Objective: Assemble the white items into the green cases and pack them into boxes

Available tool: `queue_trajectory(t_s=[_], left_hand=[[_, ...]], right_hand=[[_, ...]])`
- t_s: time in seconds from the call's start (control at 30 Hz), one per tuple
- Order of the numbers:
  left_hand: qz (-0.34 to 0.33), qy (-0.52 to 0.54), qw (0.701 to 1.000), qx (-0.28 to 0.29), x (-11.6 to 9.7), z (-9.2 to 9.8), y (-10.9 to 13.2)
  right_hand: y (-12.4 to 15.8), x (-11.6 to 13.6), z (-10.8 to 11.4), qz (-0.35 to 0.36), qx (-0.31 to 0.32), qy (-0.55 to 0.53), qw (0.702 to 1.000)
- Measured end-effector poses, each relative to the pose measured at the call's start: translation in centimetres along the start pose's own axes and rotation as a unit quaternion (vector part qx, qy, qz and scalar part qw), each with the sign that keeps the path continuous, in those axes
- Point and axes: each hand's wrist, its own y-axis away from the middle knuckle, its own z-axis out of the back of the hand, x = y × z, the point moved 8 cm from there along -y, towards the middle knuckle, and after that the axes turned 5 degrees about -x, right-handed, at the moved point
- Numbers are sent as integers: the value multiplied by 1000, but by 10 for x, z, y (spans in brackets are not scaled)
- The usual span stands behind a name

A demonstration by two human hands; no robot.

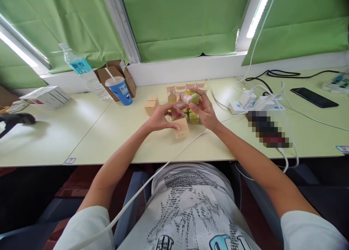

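Over the middle of the table my left hand (163,118) is closed on a small tan cardboard box (181,129), thumb on its front face, the top open. Close beside it, my right hand (205,110) grips a small green jar with a pinkish, clear-looking top (191,97), held just above the box. Several more green jars (193,118) stand on the table beneath my right hand. Behind them is a row of open tan boxes (171,94). A closed tan box (151,106) sits left of my left hand.
A blue cup with a straw (119,90), a brown carton (128,79) and a tilted water bottle (87,73) stand at back left. To the right lie a power strip (256,105), cables and a black phone (314,97). A white cable (163,167) crosses in front of me.
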Motion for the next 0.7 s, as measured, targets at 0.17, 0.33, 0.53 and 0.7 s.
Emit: queue_trajectory(t_s=[0.17, 0.33, 0.53, 0.7], left_hand=[[-3, 2, 1000, -9, 4, 14, -1], [-3, -12, 1000, -20, 8, 16, -3], [-29, 24, 999, -30, 8, 17, -5], [-6, 101, 994, 39, 16, 3, -4]], right_hand=[[2, 9, -10, 31, 44, 28, 998], [2, 4, -11, -1, 43, -20, 999], [4, 6, -16, -4, 77, -31, 997], [5, 6, -15, 12, 76, -40, 996]])
